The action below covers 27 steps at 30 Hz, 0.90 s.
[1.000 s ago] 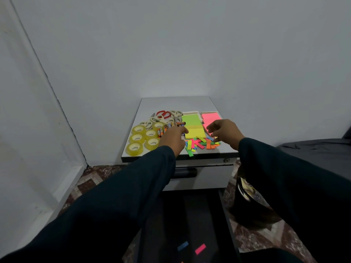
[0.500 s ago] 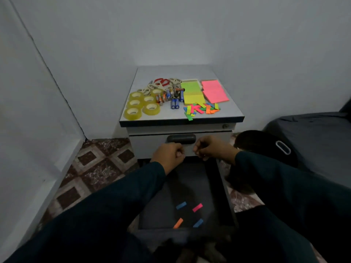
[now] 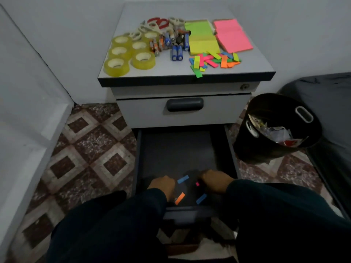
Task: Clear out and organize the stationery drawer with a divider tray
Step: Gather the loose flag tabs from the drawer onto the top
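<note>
Down in the open bottom drawer [image 3: 174, 152], both hands working the front end. Left to right:

- tape rolls [image 3: 129, 52] grouped at the cabinet top's left, scissors [image 3: 157, 23] behind them, batteries [image 3: 174, 44] in the middle; looks like sorting by kind ahead of a divider tray, which is not in view
- left hand [image 3: 161, 186] low beside the orange flag [image 3: 179, 198], fingers curled under; whether it pinches anything, cannot tell
- blue flag [image 3: 183, 179] lies between the hands, a second blue flag [image 3: 201, 198] nearer the drawer front
- right hand [image 3: 215, 180] fingers bent down at the pink flag [image 3: 197, 184], mostly covering it; a firm pinch, cannot tell
- sticky-note pads [image 3: 216, 37] and loose flag pile [image 3: 214, 60] on the top's right, likely where these last four flags belong
- black waste bin [image 3: 275, 128] on the floor at right, holding paper scraps, handy for rubbish

No readable writing on batteries, tape or bin; too small and blurred
</note>
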{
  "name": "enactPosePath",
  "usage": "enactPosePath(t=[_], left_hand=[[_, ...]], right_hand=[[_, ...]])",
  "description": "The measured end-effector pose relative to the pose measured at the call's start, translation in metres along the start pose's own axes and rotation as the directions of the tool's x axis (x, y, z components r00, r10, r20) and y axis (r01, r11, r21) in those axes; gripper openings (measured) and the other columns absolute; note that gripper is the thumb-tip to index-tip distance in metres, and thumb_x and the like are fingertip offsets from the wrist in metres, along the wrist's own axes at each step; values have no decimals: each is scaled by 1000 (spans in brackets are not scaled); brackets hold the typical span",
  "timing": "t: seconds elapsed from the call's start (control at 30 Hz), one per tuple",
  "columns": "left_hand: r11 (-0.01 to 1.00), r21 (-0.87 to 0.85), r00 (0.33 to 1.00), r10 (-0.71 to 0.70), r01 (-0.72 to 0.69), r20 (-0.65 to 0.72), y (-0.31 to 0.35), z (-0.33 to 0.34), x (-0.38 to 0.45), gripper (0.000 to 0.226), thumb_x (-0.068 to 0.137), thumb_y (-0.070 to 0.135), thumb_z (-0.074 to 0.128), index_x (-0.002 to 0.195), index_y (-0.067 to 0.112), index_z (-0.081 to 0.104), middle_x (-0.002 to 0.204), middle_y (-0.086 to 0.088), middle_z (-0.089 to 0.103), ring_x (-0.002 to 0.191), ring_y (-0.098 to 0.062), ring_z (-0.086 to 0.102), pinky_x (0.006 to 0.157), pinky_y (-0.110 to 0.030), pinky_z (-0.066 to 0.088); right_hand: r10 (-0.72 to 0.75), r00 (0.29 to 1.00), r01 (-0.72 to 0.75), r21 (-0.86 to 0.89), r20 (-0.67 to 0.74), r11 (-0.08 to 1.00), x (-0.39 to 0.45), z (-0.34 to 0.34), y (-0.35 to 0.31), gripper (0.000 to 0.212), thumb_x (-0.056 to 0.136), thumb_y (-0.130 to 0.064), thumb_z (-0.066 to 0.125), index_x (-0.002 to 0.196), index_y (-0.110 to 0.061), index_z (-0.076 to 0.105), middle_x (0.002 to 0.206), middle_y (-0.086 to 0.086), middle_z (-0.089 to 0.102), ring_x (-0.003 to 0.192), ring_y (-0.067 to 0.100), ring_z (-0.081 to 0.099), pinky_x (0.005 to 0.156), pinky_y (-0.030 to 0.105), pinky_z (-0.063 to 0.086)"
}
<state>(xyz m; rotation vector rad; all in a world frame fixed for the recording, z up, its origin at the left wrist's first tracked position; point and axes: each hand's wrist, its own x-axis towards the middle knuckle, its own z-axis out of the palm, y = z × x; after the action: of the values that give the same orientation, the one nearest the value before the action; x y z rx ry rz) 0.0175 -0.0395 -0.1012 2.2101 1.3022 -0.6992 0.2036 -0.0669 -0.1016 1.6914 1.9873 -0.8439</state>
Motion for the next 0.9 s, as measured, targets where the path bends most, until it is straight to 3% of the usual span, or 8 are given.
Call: enactPosePath(t=[0.13,0.33,0.53,0.73,0.9], left_hand=[[999,42,1000,-6,5,24,7,18,15,37,89,30,58,121,12,56,119,-9,60,107,-26,59,89,-34,47],[999,1,999,49,-49,-18,8,30,26,39,84,33,66,115,13,56,120,-7,58,108,-25,57,89,-35,47],[996,5,995,95,-94,-25,8,36,35,21,92,16,52,112,9,57,122,-10,55,109,-26,55,92,-35,47],[995,-8,994,97,-98,-48,7,38,35,16,93,13,48,103,9,60,117,-9,55,106,-24,55,92,-36,49],[989,-139,998,34,-42,-62,8,39,36,21,95,19,46,102,5,59,114,-9,58,102,-25,57,89,-34,48]], right_hand=[[9,1000,-11,-105,-23,994,16,10,4,38,95,-16,47,132,-11,46,136,12,47,121,28,49,100,38,44],[45,995,-53,-85,-94,995,27,22,5,55,94,-15,47,145,-13,28,147,11,33,132,28,38,108,37,34],[71,993,-75,-34,-96,997,35,38,4,36,98,-17,40,133,-12,46,138,10,46,123,25,48,105,35,40],[122,989,-120,30,-80,992,37,37,5,33,99,-18,40,130,-13,49,134,9,49,120,23,50,101,33,42],[98,995,-97,33,-23,995,37,36,9,34,98,-24,45,130,-13,47,131,10,52,117,24,53,98,34,42]])
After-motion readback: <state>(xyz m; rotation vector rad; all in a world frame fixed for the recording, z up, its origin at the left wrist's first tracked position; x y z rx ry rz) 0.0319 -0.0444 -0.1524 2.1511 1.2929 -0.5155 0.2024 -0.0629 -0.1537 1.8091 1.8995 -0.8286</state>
